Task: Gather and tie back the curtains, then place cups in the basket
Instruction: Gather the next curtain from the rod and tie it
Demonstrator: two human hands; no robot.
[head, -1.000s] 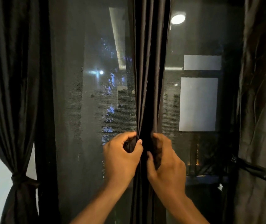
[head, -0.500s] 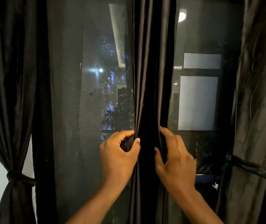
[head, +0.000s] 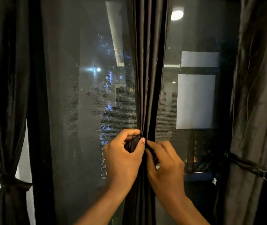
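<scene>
Between the two window panes (head: pixel 89 103), the middle curtain (head: pixel 149 78) hangs bunched into a narrow column (bare glass either side). Left hand (head: pixel 123 159) and right hand (head: pixel 165 164) pinch its folds, fingers curled tight.

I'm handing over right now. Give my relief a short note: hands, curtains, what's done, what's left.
Left hand grips the gathered middle curtain; right hand pinches it from the other side.
Left curtain is tied back with its knotted tie.
Right curtain has a tie strip across it.
Left to do: tie the middle curtain, then put cups in the basket; neither is in view.
</scene>
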